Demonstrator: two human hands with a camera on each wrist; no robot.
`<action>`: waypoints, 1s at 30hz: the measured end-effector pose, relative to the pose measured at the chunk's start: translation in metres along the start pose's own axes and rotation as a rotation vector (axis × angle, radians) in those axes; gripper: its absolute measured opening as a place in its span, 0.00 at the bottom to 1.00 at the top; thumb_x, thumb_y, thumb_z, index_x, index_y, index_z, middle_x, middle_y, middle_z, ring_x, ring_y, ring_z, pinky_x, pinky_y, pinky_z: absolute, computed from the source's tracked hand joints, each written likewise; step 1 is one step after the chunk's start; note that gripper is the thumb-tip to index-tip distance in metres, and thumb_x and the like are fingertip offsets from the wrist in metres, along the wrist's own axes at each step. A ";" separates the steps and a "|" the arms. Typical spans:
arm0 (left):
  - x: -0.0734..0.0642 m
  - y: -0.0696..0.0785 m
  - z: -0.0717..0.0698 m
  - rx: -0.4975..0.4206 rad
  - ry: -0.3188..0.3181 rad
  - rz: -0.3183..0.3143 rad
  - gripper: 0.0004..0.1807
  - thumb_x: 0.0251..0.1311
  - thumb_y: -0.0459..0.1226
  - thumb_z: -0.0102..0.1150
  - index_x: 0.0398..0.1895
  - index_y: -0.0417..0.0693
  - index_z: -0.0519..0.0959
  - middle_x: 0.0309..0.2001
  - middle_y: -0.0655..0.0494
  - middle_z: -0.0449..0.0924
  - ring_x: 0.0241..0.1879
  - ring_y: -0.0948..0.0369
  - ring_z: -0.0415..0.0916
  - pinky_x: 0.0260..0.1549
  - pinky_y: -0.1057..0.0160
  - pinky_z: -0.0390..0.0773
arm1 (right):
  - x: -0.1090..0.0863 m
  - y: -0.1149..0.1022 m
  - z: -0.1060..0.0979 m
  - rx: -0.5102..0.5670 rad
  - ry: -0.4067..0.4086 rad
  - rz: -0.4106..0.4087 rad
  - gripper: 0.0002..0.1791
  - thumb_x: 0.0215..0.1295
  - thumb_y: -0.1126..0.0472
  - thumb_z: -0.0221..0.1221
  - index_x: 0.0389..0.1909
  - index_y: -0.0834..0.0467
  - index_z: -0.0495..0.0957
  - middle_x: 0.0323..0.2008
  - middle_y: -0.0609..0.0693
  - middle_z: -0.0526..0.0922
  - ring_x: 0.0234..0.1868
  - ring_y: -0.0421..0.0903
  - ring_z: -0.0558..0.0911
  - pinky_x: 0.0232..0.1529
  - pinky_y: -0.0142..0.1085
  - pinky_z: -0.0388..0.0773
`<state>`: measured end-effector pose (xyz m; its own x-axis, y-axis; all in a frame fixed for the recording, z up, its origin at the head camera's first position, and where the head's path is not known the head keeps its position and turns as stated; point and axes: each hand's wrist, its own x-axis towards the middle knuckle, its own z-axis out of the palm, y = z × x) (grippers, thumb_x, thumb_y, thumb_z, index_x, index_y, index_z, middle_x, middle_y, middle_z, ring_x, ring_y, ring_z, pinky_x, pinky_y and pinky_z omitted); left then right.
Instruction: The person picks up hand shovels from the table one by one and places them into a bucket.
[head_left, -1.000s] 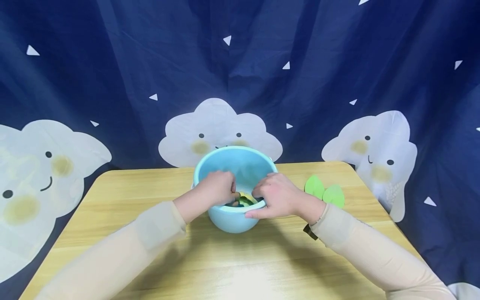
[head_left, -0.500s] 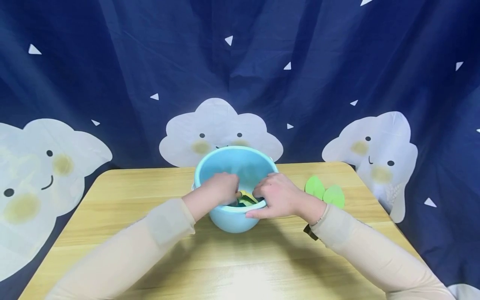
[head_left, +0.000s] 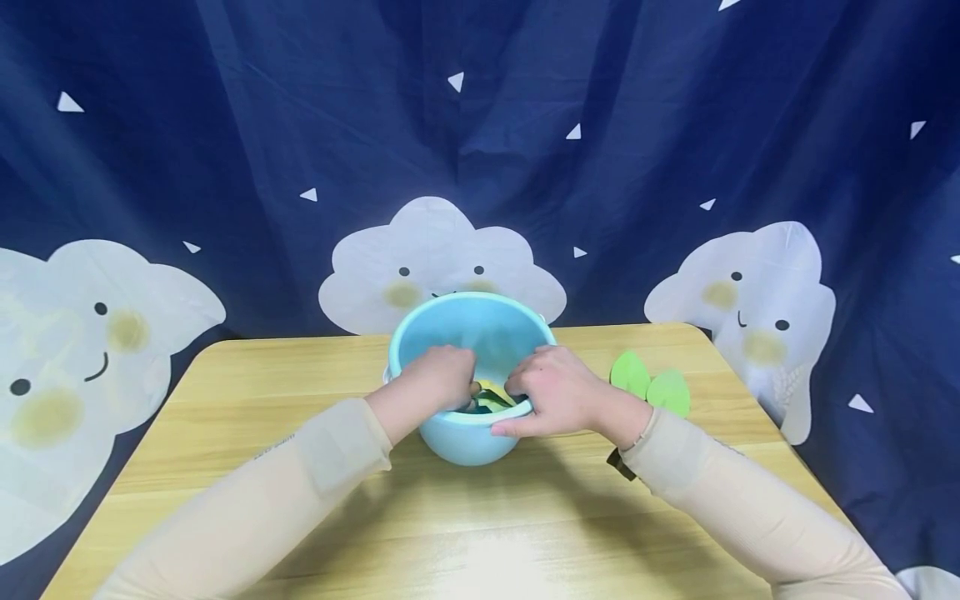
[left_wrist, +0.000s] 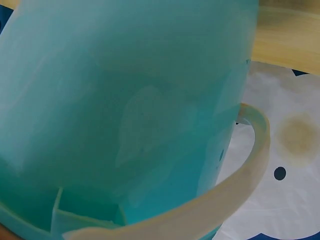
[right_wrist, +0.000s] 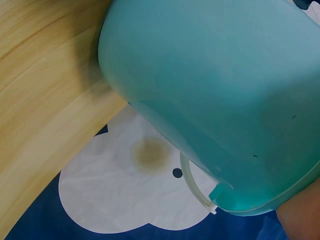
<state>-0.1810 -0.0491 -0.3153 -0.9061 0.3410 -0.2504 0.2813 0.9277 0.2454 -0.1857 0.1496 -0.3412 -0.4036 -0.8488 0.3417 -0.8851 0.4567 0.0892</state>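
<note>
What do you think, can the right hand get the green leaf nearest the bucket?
Probably yes: the green leaf lies on the table beside the right hand, with nothing visible in between. But it would first need to release the bucket.

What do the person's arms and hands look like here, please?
The left sleeve and right sleeve are long and pale cream, each with a greyer cuff. Dark markings, too small to read, run along the left one. A small dark piece shows at the right cuff. The left hand and right hand wear no gloves.
</note>
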 end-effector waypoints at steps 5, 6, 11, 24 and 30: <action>0.000 0.000 0.001 0.023 0.004 -0.013 0.09 0.64 0.42 0.66 0.33 0.48 0.78 0.27 0.54 0.78 0.29 0.55 0.77 0.33 0.56 0.79 | -0.001 0.000 0.000 0.006 0.004 0.006 0.38 0.61 0.17 0.34 0.12 0.46 0.56 0.14 0.38 0.56 0.17 0.37 0.56 0.24 0.34 0.57; 0.000 0.000 0.001 0.027 0.005 -0.015 0.09 0.63 0.42 0.67 0.34 0.48 0.78 0.27 0.54 0.77 0.29 0.55 0.77 0.32 0.56 0.79 | -0.001 0.000 0.000 0.007 0.006 0.006 0.38 0.61 0.17 0.34 0.12 0.46 0.56 0.14 0.38 0.56 0.17 0.37 0.56 0.24 0.34 0.57; 0.000 0.000 0.001 0.040 0.014 -0.023 0.09 0.62 0.42 0.68 0.33 0.48 0.78 0.27 0.54 0.77 0.29 0.55 0.76 0.31 0.57 0.79 | -0.001 0.000 0.000 0.009 0.010 0.005 0.38 0.61 0.17 0.34 0.12 0.46 0.56 0.14 0.38 0.55 0.17 0.37 0.55 0.24 0.34 0.56; 0.000 -0.001 0.003 0.028 0.030 -0.035 0.09 0.61 0.41 0.68 0.33 0.48 0.79 0.27 0.54 0.77 0.30 0.54 0.76 0.32 0.56 0.78 | -0.001 0.001 0.002 0.006 0.007 0.003 0.38 0.61 0.17 0.34 0.12 0.46 0.56 0.14 0.37 0.55 0.16 0.37 0.55 0.23 0.34 0.57; 0.001 -0.004 0.004 -0.020 0.102 -0.018 0.09 0.61 0.38 0.67 0.28 0.50 0.76 0.25 0.57 0.75 0.29 0.57 0.73 0.32 0.57 0.76 | -0.001 0.001 0.003 0.001 0.007 0.002 0.38 0.61 0.17 0.35 0.12 0.46 0.55 0.14 0.37 0.54 0.16 0.37 0.55 0.24 0.34 0.57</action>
<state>-0.1816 -0.0523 -0.3199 -0.9387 0.3060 -0.1587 0.2592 0.9301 0.2602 -0.1871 0.1503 -0.3438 -0.4039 -0.8459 0.3482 -0.8845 0.4583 0.0875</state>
